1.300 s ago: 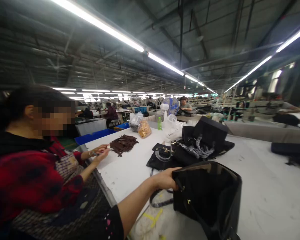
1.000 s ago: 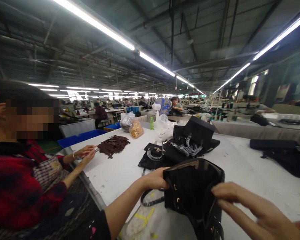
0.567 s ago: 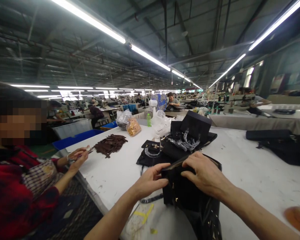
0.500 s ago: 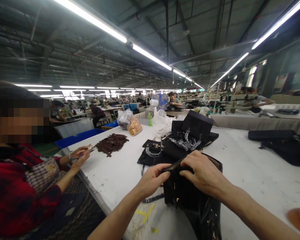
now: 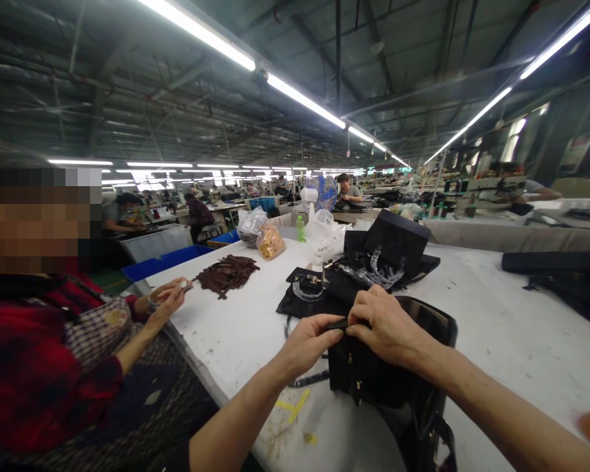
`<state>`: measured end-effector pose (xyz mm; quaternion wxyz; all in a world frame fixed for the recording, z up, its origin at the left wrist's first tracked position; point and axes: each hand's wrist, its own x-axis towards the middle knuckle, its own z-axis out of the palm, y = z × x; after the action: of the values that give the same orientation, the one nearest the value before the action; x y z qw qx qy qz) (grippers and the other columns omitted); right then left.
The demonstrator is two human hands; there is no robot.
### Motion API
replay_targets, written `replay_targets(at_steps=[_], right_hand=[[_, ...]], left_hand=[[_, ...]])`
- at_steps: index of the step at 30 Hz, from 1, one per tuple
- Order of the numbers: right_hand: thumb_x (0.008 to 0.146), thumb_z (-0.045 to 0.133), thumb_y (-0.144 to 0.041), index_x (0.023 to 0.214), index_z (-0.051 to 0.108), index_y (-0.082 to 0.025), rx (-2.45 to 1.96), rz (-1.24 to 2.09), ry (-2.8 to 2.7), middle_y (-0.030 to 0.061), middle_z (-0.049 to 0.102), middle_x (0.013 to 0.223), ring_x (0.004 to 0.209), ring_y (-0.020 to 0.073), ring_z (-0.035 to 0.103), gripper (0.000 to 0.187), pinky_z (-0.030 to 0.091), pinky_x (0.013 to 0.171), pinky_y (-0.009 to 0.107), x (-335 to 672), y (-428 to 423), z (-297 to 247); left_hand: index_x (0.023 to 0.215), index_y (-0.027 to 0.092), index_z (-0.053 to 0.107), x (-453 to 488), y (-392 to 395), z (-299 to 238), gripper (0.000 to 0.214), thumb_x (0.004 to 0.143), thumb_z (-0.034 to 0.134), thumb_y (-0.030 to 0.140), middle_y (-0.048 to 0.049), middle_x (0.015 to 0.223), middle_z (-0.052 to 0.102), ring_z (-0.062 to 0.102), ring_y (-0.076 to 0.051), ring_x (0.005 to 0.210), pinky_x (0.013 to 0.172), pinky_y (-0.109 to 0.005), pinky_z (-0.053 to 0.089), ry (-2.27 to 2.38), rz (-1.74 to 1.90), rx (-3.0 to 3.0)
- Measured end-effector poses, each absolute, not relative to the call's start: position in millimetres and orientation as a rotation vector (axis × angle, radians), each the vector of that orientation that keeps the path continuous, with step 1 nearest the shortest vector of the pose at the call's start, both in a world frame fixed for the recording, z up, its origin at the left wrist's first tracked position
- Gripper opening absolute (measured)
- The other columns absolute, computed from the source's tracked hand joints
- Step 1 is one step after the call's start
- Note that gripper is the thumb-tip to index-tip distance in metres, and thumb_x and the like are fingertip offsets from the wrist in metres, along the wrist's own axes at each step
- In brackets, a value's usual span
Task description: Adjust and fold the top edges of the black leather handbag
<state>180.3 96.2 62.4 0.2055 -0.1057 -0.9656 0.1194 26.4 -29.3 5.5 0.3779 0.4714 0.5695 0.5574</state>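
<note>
A black handbag (image 5: 413,393) stands open on the white table (image 5: 246,334) right in front of me. My left hand (image 5: 309,346) pinches the near rim of the bag's mouth. My right hand (image 5: 383,326) lies over the same rim, its fingers closed on it beside the left fingertips. A thin dark strap (image 5: 309,379) of the bag trails on the table below my left hand.
A pile of black handbags with clear plastic handle wraps (image 5: 373,269) lies behind. Brown leather strips (image 5: 227,272) lie at the far left, where a seated person (image 5: 54,367) in a red top works. More black bags (image 5: 560,278) lie right. Plastic bags (image 5: 263,237) and a green bottle (image 5: 300,229) stand behind.
My right hand came in from the right and took hold of the bag's rim next to my left hand. The bag's mouth has been drawn narrower. My view shifted slightly.
</note>
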Motion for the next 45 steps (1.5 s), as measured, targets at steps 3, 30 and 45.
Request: replay_targets(at_steps=[3, 30, 45], right_hand=[[0.084, 0.069, -0.018, 0.068, 0.07, -0.02, -0.351, 0.33, -2.693, 0.0025, 0.065, 0.083, 0.09, 0.0211, 0.049, 0.016, 0.038, 0.08, 0.034, 179, 95, 62], [0.083, 0.058, -0.019, 0.064, 0.065, -0.019, -0.519, 0.083, -2.714, 0.009, 0.065, 0.085, 0.093, 0.0263, 0.048, 0.021, 0.026, 0.076, 0.044, 173, 84, 62], [0.084, 0.068, -0.02, 0.071, 0.074, -0.026, -0.662, 0.268, -2.733, 0.0024, 0.068, 0.085, 0.093, 0.0253, 0.053, 0.016, 0.038, 0.076, 0.036, 223, 143, 57]], left_hand=[[0.121, 0.017, 0.069, 26, -28, 3, 0.041, 0.083, 0.07, 0.034, -0.0066, 0.106, 0.073, 0.064, -0.018, 0.091, 0.084, -0.03, 0.05, 1.465, 1.418, 1.21], [0.114, 0.017, 0.074, 36, -21, 11, 0.036, 0.082, 0.067, 0.033, -0.0045, 0.096, 0.076, 0.063, -0.017, 0.082, 0.079, -0.027, 0.048, 1.51, 1.404, 1.198], [0.083, 0.015, 0.077, 50, -16, 16, 0.022, 0.084, 0.062, 0.032, -0.0029, 0.078, 0.074, 0.063, -0.016, 0.073, 0.065, -0.024, 0.045, 1.976, 1.486, 1.343]])
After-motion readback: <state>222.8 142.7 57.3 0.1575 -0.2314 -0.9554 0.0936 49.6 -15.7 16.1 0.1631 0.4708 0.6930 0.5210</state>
